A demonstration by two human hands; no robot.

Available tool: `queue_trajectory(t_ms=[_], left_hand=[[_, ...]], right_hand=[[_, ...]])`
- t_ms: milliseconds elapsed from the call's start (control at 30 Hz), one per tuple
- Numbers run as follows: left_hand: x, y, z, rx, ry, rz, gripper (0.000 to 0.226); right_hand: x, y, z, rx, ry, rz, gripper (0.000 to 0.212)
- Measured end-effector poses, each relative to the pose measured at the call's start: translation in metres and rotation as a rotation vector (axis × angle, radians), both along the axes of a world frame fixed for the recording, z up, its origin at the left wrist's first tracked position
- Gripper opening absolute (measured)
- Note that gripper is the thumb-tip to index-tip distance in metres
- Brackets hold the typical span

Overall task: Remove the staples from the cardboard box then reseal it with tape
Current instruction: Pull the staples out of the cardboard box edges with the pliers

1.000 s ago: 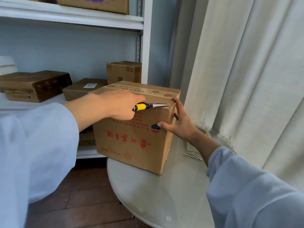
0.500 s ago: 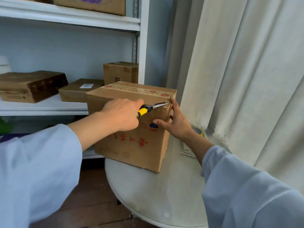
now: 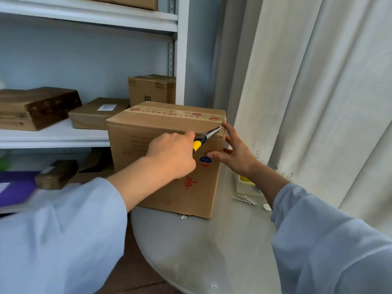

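Head view: left hand, fingers curled round the yellow-and-black-handled needle-nose pliers, tip at a small metal fastener on the near top-right corner of the printed brown cardboard box, on the round pale table. Right hand, fingers spread, braces that corner. Advice: clamp firmly, draw straight out along the shank, keep bracing. Whether the tip has bitten: cannot tell. Loose metal pins lie by the right wrist; the container behind it is half hidden.

My left hand is curled tight around a tool handle, pointing toward two o'clock. My right hand, fingers spread, reaches toward eleven o'clock, fingertips pressing flat.
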State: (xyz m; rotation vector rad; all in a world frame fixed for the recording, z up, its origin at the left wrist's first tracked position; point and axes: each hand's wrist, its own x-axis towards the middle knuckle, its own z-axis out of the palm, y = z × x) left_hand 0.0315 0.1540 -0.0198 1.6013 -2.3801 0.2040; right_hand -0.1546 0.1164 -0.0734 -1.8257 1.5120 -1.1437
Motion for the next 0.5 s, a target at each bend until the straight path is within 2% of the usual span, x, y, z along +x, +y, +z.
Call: queue_trajectory(t_ms=[67,167,367,500], left_hand=[[-0.004,0.004,-0.012,-0.012,0.049,0.008,0.031],[-0.005,0.003,-0.015,-0.016,0.027,0.021,0.029],[0.005,-0.005,0.014,-0.047,-0.213,0.013,0.031],[0.008,-0.010,0.025,-0.029,-0.282,-0.022,0.030]], right_hand=[[0.000,-0.001,0.000,-0.002,0.006,-0.004,0.094],[0.000,-0.002,0.000,-0.003,0.008,0.000,0.094],[0.000,0.000,-0.001,0.014,-0.008,0.009,0.096],[0.000,-0.001,-0.002,0.006,-0.033,0.012,0.097]])
